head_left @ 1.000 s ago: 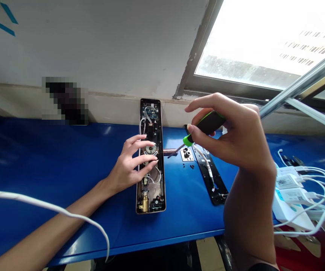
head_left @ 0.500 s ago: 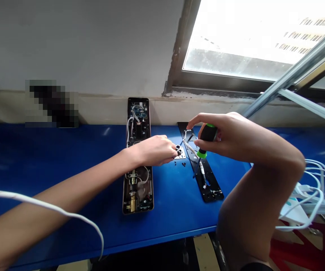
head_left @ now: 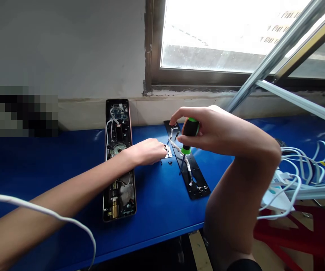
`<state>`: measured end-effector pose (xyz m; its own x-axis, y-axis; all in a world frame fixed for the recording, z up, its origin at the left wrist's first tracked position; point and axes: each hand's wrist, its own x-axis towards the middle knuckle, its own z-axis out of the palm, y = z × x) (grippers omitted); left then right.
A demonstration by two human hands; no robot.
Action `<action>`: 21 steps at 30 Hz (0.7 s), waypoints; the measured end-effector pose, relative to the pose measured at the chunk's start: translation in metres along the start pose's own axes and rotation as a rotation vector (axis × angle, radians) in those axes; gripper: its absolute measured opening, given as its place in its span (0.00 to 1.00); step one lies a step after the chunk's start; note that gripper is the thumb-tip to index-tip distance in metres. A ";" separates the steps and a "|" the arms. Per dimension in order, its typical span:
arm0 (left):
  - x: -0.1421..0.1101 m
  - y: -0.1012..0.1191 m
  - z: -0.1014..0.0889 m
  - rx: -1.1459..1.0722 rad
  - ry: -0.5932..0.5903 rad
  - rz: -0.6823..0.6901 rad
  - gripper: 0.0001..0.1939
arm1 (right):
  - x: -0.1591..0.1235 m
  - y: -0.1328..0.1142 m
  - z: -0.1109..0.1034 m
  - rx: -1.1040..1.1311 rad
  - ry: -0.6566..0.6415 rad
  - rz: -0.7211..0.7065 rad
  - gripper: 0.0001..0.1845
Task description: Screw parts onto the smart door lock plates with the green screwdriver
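Observation:
My left hand (head_left: pixel 152 151) is closed, its knuckles up and its fingertips hidden, against a small metal plate (head_left: pixel 168 151) with a black part on it. What its fingers hold is out of sight. Its forearm crosses over an open electronic lock housing (head_left: pixel 128 203), which shows a circuit board, white wires and a brass cylinder. My right hand (head_left: pixel 210 130) grips a green-and-black screwdriver (head_left: pixel 190 128), with the index finger stretched away. The shaft points down over a long black cover plate (head_left: pixel 198 167) carrying a white cable (head_left: pixel 186 162). Small dark screws (head_left: pixel 170 163) lie near the metal plate.
The blue table (head_left: pixel 157 203) meets a wall behind. White chargers and cables (head_left: pixel 289 180) crowd the right side, beside a metal frame bar (head_left: pixel 300 98). A white cable (head_left: pixel 52 212) hangs across the lower left. A red stool (head_left: pixel 300 233) stands below.
My left hand left the housing's inside and moved right to the small metal plate, closing there. My right hand lowered the screwdriver over the cover plate and turned it more upright. The view swung right.

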<state>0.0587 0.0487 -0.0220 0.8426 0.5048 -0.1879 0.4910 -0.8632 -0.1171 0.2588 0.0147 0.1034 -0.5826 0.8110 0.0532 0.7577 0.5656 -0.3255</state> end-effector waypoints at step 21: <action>-0.015 -0.003 0.001 -0.128 0.008 -0.022 0.04 | -0.001 0.000 -0.002 0.010 -0.015 -0.024 0.19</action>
<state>0.0445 0.0439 -0.0199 0.8327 0.5241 -0.1786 0.5333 -0.8459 0.0041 0.2598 0.0144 0.1057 -0.6054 0.7946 0.0467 0.7402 0.5836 -0.3339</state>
